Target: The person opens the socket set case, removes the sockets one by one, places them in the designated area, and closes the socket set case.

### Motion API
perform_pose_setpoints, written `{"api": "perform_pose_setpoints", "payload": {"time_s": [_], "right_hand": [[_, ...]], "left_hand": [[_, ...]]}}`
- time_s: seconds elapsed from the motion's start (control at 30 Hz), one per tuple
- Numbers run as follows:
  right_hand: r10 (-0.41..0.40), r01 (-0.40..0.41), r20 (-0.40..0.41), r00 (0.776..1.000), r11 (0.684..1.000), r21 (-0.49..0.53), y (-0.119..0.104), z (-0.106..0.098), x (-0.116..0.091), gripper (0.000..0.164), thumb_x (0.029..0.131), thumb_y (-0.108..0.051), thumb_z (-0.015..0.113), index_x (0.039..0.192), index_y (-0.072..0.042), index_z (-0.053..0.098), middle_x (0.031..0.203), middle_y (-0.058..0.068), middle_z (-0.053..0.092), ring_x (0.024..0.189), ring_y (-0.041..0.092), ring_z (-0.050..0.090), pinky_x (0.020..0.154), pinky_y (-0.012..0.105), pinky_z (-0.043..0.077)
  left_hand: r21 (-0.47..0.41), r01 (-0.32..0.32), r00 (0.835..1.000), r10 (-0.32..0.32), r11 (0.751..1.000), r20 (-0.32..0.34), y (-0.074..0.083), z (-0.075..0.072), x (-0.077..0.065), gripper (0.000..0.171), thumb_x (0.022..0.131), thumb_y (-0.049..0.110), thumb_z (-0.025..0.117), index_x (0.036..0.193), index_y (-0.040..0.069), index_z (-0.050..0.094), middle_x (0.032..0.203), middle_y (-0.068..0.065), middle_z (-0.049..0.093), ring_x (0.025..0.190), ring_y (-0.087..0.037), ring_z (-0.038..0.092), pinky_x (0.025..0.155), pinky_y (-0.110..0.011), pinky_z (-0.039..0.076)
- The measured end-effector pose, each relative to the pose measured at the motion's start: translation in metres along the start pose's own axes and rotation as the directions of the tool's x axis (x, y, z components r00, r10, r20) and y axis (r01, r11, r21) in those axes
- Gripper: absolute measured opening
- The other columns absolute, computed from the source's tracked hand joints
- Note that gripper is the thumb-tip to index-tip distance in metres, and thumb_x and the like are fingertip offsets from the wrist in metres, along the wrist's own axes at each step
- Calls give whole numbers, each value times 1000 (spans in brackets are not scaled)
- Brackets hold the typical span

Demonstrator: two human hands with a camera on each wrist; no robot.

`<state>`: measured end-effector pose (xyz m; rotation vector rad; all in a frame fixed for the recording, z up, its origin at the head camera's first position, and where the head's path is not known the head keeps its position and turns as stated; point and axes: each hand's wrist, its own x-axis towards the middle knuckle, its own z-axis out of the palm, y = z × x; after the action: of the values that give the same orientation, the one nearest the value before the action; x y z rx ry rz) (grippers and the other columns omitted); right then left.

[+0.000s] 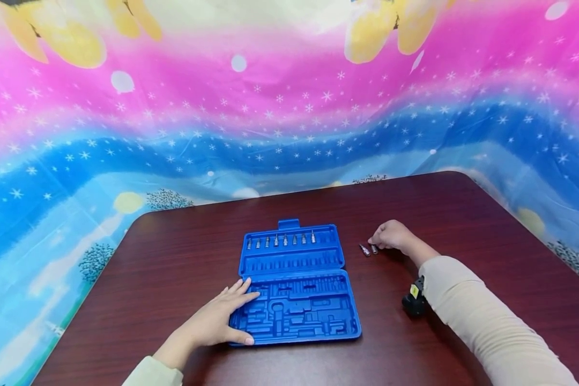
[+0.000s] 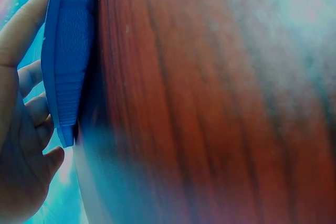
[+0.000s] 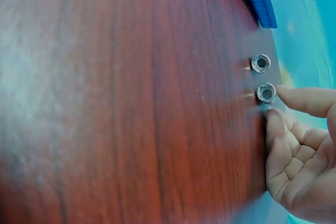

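My left hand [image 1: 217, 317] rests with spread fingers on the left edge of an open blue plastic tool case [image 1: 356, 321]. In the left wrist view, its thumb and fingers lie about the case's side [image 2: 71, 40]. To the right of the case, my right hand [image 1: 394, 236] has its thumb and finger at one end of a metal bit socket [image 1: 375, 249], pinching it close to the table. Another bit socket [image 1: 364, 250] lies just left of it. In the right wrist view, a fingertip touches the nearer socket [image 3: 266, 93], whose round hollow end faces the camera.
A row of several bit sockets [image 1: 276, 240] stands in the case's upper half; the lower half shows moulded recesses. A black device [image 1: 415, 297] with a yellow label is at the right wrist. The dark red-brown table [image 1: 183, 246] meets a patterned cloth [image 1: 289, 107] behind.
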<state>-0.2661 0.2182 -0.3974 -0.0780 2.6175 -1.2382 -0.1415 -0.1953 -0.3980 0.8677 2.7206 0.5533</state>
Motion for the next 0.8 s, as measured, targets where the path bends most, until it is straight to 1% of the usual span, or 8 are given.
{"api": "perform_pose_setpoints", "payload": {"time_s": [0.1, 0.23, 0.4, 0.53, 0.67, 0.8], "right_hand": [[-1, 0, 16, 1000, 1000, 21, 1, -2, -2, 19, 82, -14, 57, 83, 5, 62, 78, 8, 58, 68, 18, 52, 60, 30, 45], [-7, 5, 41, 999, 998, 61, -1, -3, -6, 23, 83, -14, 55, 92, 7, 58, 88, 13, 58, 74, 19, 53, 66, 31, 46], [-22, 18, 38, 999, 996, 93, -7, -4, -11, 23, 85, -12, 52, 96, 8, 54, 96, 16, 56, 75, 21, 52, 67, 33, 45], [-33, 31, 16, 999, 992, 123, -13, -5, -13, 27, 87, -15, 50, 100, 8, 52, 102, 20, 54, 83, 26, 54, 74, 37, 45], [-42, 39, 19, 999, 987, 155, -20, -4, -13, 32, 87, -18, 49, 105, 9, 51, 104, 24, 53, 87, 28, 55, 78, 40, 44], [-62, 55, 33, 997, 981, 184, -28, 1, -14, 35, 88, -19, 49, 106, 11, 50, 104, 26, 53, 86, 27, 56, 78, 39, 45]], "left_hand": [[-14, -3, 1000, 3, 1000, -4, 1, 1, 0, 84, 64, 62, 58, 131, 15, 39, 141, -9, 19, 128, -27, 11, 99, -49, 14], [-26, 2, 1000, -2, 1000, -9, 1, 1, -1, 84, 64, 61, 59, 131, 16, 39, 141, -8, 18, 128, -28, 11, 99, -50, 14], [-26, 4, 1000, -4, 1000, -1, 1, -1, -1, 83, 65, 60, 59, 131, 16, 39, 142, -8, 18, 128, -29, 10, 99, -50, 14], [-15, 4, 1000, -4, 1000, 5, 0, 0, -2, 83, 65, 61, 58, 131, 16, 39, 141, -9, 18, 128, -29, 10, 99, -50, 14], [-9, 3, 1000, -3, 1000, 0, 0, 0, -2, 83, 65, 61, 58, 131, 15, 39, 141, -9, 18, 128, -29, 10, 99, -50, 14], [-1, -4, 1000, 4, 1000, -2, 0, 0, -1, 83, 64, 62, 58, 131, 16, 39, 141, -9, 19, 128, -29, 11, 99, -49, 14]]}}
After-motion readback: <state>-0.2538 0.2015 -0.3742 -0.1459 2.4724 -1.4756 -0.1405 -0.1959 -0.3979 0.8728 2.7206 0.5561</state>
